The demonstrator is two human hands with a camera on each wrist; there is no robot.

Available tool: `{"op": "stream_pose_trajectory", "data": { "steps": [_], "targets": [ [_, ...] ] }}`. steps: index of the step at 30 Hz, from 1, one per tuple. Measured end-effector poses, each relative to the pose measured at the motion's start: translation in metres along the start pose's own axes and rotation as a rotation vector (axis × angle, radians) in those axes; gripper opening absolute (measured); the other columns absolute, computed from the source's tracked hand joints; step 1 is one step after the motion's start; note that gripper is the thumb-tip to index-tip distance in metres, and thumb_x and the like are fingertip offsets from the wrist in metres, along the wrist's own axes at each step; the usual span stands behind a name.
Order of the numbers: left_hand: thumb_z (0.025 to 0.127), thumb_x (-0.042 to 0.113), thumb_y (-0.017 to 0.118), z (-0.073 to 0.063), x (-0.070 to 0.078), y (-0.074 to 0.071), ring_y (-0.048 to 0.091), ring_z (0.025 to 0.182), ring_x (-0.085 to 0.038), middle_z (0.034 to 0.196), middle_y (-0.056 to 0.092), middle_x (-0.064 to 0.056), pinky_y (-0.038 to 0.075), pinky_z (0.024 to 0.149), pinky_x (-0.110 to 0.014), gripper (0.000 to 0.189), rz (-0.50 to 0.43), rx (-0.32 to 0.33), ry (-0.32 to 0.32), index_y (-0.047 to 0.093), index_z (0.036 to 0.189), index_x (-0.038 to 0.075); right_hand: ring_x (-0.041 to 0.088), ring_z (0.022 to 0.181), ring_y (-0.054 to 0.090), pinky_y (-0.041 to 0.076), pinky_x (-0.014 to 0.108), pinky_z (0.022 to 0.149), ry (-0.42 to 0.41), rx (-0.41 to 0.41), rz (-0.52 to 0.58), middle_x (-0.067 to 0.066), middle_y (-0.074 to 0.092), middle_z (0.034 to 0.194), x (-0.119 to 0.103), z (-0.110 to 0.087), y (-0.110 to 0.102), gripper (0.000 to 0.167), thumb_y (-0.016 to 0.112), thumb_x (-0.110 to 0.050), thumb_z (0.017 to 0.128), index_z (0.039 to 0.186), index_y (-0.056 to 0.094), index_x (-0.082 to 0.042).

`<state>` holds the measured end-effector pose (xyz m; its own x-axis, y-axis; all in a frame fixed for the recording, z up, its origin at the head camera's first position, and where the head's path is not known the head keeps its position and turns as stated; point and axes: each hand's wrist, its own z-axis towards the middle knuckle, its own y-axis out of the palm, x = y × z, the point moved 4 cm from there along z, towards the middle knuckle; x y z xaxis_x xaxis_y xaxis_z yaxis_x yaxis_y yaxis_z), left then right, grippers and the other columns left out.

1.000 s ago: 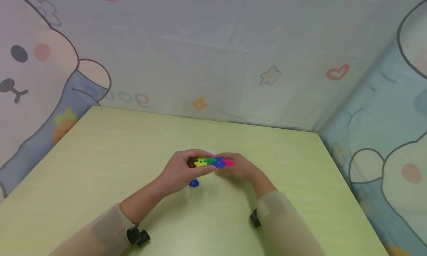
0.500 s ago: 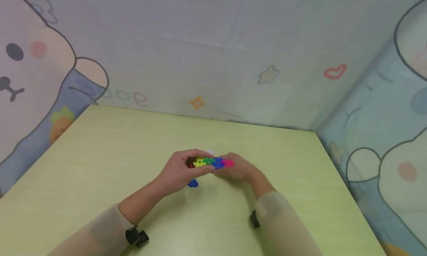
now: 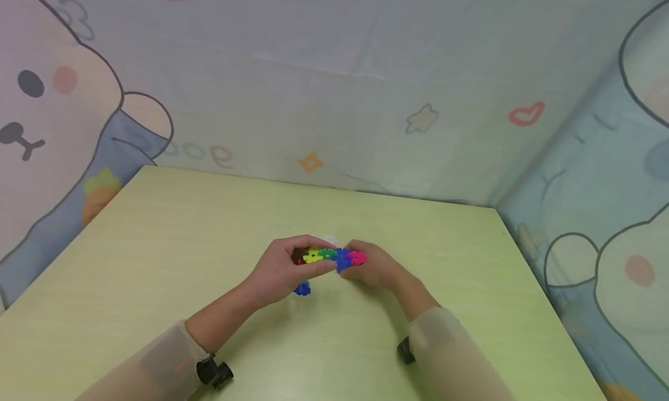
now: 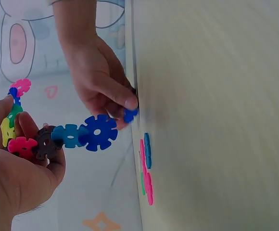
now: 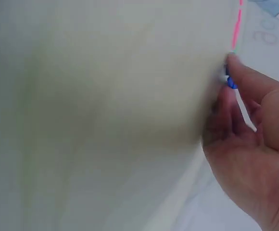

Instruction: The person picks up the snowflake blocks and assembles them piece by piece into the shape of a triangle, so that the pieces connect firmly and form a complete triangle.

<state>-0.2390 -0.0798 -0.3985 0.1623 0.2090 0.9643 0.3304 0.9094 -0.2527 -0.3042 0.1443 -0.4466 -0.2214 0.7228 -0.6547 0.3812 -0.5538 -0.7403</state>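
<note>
Near: pale beige sleeves (image 3: 151,363), black devices (image 3: 215,372) at the wrists. Left hand (image 3: 284,266) curls around a chain of slotted, flower-shaped plastic discs (image 4: 70,137), held above the desk (image 3: 225,221): pink, blue, green, yellow, pink, black, teal, dark blue. Right hand (image 3: 377,265) pinches a blue notched disc (image 4: 130,114), thumb against fingers; white strip (image 5: 245,110) beside it, can't tell if joined. Desk smooth, pale yellow-green. Loose pink (image 4: 149,188) and teal pieces (image 4: 147,151) lie there, seen edge-on. Far: creased backdrop (image 3: 324,93), printed cartoon animal (image 3: 49,104), red heart (image 3: 527,114), faint lettering (image 3: 222,156), "o" and "g" legible.
</note>
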Motion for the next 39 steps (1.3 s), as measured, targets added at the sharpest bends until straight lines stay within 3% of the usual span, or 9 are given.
{"op": "stream_pose_trajectory", "data": {
  "steps": [4,8,12,15,20,26,39],
  "targets": [
    [0.097,0.031,0.086,-0.002,0.0,0.0,0.056,0.077,-0.021,0.106,0.071,-0.007,0.044,0.06,-0.023,0.03,0.012,0.007,-0.006,0.082,0.126,0.028,0.017,0.093,0.065,0.055,0.035,0.087,0.018,0.041,0.05,0.0,0.071,0.098,0.003,-0.02,-0.01,0.014,0.08,-0.02,0.101,0.113,0.073,-0.018],
    [0.097,0.033,0.086,-0.002,-0.001,-0.001,0.058,0.078,-0.022,0.105,0.072,-0.007,0.046,0.061,-0.025,0.029,0.022,0.011,-0.011,0.082,0.126,0.029,0.026,0.092,0.077,0.064,0.034,0.086,0.025,0.132,0.271,0.008,0.076,0.1,0.005,-0.045,-0.023,0.018,0.077,-0.019,0.104,0.122,0.076,-0.017],
    [0.097,0.034,0.086,0.0,-0.002,0.0,0.059,0.08,-0.023,0.106,0.072,-0.007,0.047,0.062,-0.025,0.03,0.031,0.001,-0.014,0.082,0.126,0.028,0.037,0.104,0.08,0.066,0.031,0.093,0.008,0.195,0.465,0.013,0.077,0.112,0.007,-0.068,-0.032,0.031,0.076,-0.018,0.105,0.136,0.075,-0.013],
    [0.098,0.033,0.086,-0.001,-0.002,0.0,0.059,0.08,-0.023,0.105,0.071,-0.007,0.046,0.063,-0.025,0.03,0.029,-0.004,-0.02,0.082,0.127,0.028,0.042,0.111,0.079,0.064,0.03,0.098,-0.003,0.195,0.533,0.012,0.077,0.114,0.005,-0.081,-0.035,0.038,0.076,-0.021,0.105,0.142,0.072,-0.014],
    [0.098,0.031,0.086,-0.002,-0.003,-0.001,0.057,0.078,-0.022,0.103,0.069,-0.007,0.045,0.062,-0.024,0.03,0.018,-0.008,-0.024,0.081,0.127,0.027,0.039,0.115,0.08,0.062,0.033,0.104,-0.032,0.16,0.625,0.008,0.081,0.112,-0.004,-0.095,-0.037,0.044,0.078,-0.022,0.104,0.146,0.07,-0.014],
    [0.097,0.032,0.086,-0.003,-0.003,-0.003,0.054,0.074,-0.021,0.099,0.068,-0.006,0.042,0.06,-0.025,0.03,0.023,0.001,-0.026,0.081,0.127,0.029,0.027,0.109,0.083,0.063,0.033,0.102,-0.118,0.153,0.676,0.004,0.083,0.111,-0.014,-0.102,-0.041,0.043,0.075,-0.016,0.106,0.147,0.068,-0.005],
    [0.097,0.036,0.086,-0.001,-0.005,0.0,0.051,0.071,-0.021,0.094,0.065,-0.006,0.039,0.057,-0.025,0.031,0.037,-0.011,-0.034,0.082,0.127,0.029,0.029,0.103,0.083,0.062,0.029,0.102,-0.19,0.1,0.608,0.007,0.084,0.11,-0.022,-0.101,-0.038,0.04,0.069,-0.013,0.109,0.148,0.067,-0.003]
  ]
}}
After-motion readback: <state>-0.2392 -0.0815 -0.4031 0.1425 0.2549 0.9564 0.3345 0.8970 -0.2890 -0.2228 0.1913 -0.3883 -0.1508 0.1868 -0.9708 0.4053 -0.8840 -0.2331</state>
